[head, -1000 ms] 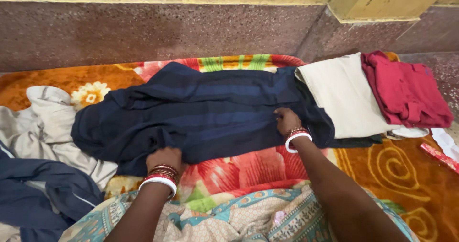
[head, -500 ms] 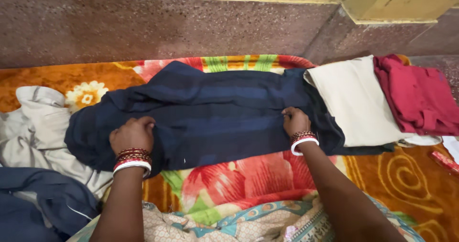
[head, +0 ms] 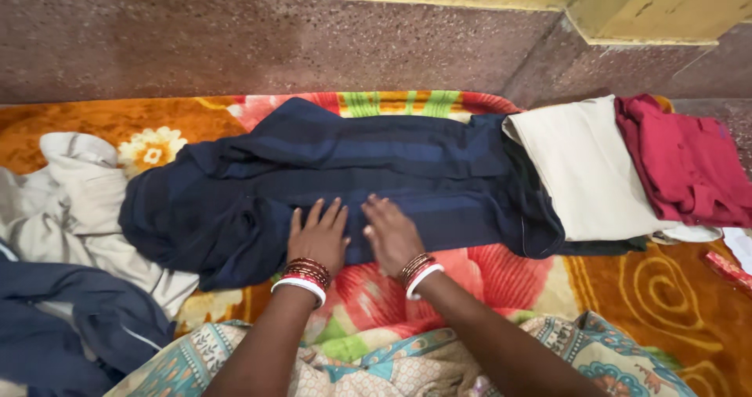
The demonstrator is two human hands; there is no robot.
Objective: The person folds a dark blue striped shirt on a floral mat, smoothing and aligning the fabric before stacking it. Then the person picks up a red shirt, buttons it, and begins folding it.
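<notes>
both hands — left hand (head: 319, 234), right hand (head: 392, 235) — flat on dark blue garment (head: 345, 177)

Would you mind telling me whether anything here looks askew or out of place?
Nothing looks damaged or spilled. The dark blue garment lies rumpled and bunched at its left end, under both flat hands, left hand and right hand. The red garment sits crumpled beside the neatly folded cream cloth.

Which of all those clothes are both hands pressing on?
The dark navy striped garment spread across the middle. The left hand and right hand lie flat on it; the cream and red pieces lie untouched.
</notes>
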